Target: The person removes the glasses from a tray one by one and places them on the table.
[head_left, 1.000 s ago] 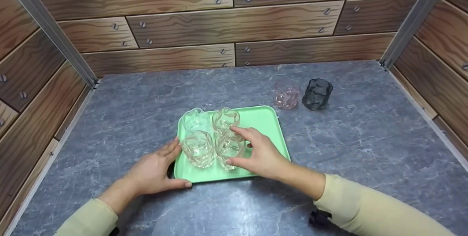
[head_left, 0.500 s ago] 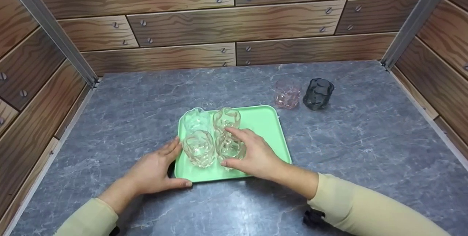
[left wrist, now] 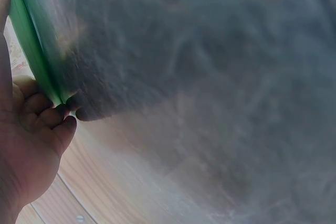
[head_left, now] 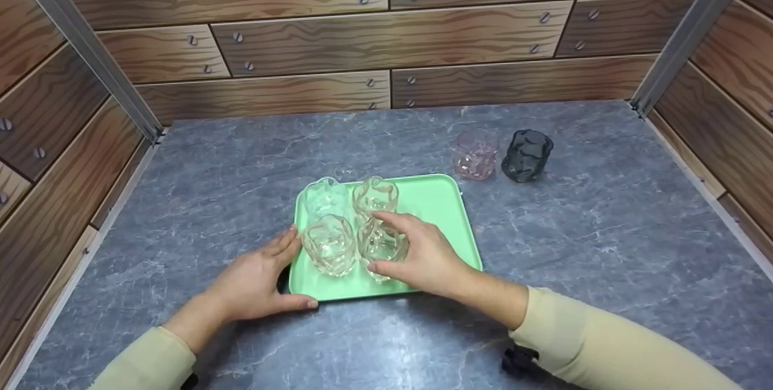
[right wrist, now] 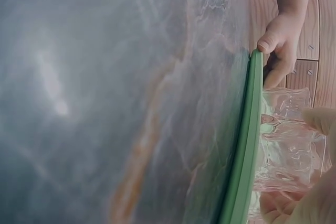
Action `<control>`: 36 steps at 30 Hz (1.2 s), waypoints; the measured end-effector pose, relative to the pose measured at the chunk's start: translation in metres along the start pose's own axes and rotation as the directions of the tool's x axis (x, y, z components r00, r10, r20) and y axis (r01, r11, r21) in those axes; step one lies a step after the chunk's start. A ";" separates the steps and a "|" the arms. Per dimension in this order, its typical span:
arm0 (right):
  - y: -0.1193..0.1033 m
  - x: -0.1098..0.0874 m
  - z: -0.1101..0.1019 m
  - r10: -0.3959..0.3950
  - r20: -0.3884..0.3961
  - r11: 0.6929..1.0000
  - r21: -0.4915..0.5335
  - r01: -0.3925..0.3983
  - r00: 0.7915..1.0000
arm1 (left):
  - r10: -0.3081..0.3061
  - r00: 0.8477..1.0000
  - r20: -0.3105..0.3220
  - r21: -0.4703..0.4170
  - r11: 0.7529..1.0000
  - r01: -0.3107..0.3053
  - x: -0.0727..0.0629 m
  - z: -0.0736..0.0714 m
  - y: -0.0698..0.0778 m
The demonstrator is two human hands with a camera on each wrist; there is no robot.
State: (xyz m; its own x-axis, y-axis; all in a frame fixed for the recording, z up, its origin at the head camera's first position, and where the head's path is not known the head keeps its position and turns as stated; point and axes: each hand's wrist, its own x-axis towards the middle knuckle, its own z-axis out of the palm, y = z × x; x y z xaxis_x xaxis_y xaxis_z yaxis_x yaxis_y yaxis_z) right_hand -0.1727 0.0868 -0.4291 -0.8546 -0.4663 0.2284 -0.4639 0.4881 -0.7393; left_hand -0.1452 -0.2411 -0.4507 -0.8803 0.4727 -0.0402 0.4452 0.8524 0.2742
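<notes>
That clear, wavy-sided glass tumbler (head_left: 380, 246), near the front of the pale-green rectangular tray (head_left: 436, 194), looks rigid, slick and breakable, probably moderately light; best held by its sides. The right hand (head_left: 427, 255) curves thumb and fingers around it; the left hand (head_left: 253, 282) rests, spread, against the tray's near-left corner.

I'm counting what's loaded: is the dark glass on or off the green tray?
Off: the dark glass stands on the grey tabletop beside the pink glass, apart from the green tray.
</notes>
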 end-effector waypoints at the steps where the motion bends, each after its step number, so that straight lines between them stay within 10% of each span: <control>1: 0.000 -0.001 -0.001 0.006 0.000 1.000 0.006 -0.006 1.000 | 0.000 1.000 -0.001 -0.001 1.000 0.000 0.000 0.000 0.000; 36: 0.030 0.000 -0.133 0.156 -0.129 0.986 0.080 -0.147 0.979 | -0.004 1.000 0.000 0.011 1.000 0.004 0.000 -0.001 0.001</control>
State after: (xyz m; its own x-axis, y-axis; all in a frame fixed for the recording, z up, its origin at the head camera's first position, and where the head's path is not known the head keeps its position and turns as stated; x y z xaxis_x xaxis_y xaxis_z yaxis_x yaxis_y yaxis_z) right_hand -0.2174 0.1997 -0.3676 -0.9395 -0.2851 0.1899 -0.3132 0.4904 -0.8133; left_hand -0.1451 -0.2403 -0.4498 -0.8818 0.4698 -0.0415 0.4438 0.8564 0.2639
